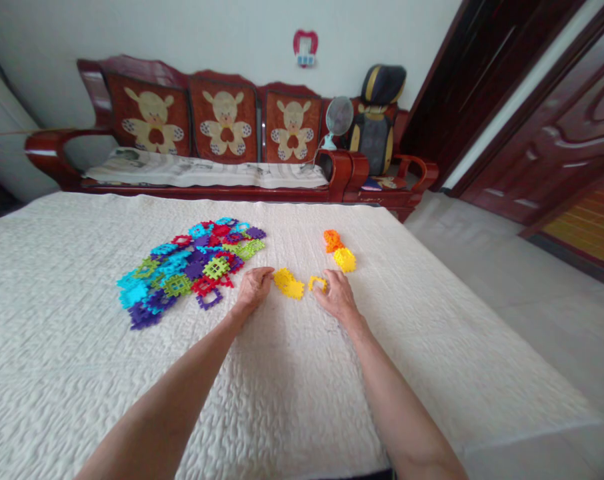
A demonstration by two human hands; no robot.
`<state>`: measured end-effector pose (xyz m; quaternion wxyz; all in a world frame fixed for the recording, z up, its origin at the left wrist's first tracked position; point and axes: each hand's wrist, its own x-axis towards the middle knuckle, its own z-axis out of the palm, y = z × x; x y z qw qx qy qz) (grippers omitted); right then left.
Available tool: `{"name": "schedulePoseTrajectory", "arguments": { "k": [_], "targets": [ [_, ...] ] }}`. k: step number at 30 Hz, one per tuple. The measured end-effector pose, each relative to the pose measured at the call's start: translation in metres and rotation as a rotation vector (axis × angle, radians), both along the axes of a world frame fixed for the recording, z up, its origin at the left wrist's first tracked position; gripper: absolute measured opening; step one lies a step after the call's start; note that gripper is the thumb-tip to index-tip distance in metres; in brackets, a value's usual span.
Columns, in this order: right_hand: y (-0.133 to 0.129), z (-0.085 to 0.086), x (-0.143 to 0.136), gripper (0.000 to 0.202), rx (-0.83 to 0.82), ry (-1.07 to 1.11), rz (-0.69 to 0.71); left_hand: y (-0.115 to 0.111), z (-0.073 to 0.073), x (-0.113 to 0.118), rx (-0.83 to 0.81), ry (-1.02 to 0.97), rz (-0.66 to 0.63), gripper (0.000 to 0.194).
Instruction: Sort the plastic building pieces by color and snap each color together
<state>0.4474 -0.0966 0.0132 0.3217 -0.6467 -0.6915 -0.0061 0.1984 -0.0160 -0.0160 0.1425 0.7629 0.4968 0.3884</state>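
My right hand [338, 295] grips a yellow square-framed interlocking plastic tile [318, 283] by its right side, thumb and fingers around its edge. My left hand [255, 289] is closed, with its fingertips pinched together beside the left edge of a few overlapping yellow tiles [289, 285]; whether it holds anything is hidden. Just beyond my right hand lies a small stack of yellow tiles [345, 259], touching a pile of orange tiles [333, 240]. To the left of my left hand spreads a large heap of mixed tiles [187, 263] in purple, blue, green and red.
A cream quilted cover [292, 373] lies over the wide surface under my hands. Behind it stands a dark red wooden sofa [232, 193] with bear-patterned cushions [227, 123]. A small fan [339, 117] and a massage seat pad [373, 137] are at the back right.
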Motion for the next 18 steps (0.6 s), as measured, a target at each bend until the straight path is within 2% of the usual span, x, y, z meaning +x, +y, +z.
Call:
{"name": "schedulePoseTrajectory", "arguments": {
  "k": [3, 5, 11, 18],
  "targets": [
    [0.000, 0.002, -0.015, 0.041, -0.062, -0.042, -0.216, 0.000, 0.001, 0.000, 0.001, 0.009, 0.001, 0.027],
    [0.002, 0.003, -0.023, 0.042, -0.090, -0.071, -0.271, 0.000, 0.002, 0.000, 0.001, 0.014, -0.001, 0.026],
    [0.004, 0.008, -0.027, 0.037, -0.171, -0.149, -0.217, 0.001, 0.001, 0.000, 0.022, 0.009, -0.011, 0.027],
    [0.001, 0.004, -0.020, 0.035, -0.150, -0.080, -0.161, 0.001, -0.001, -0.001, 0.039, 0.014, -0.007, 0.027]
  ]
}}
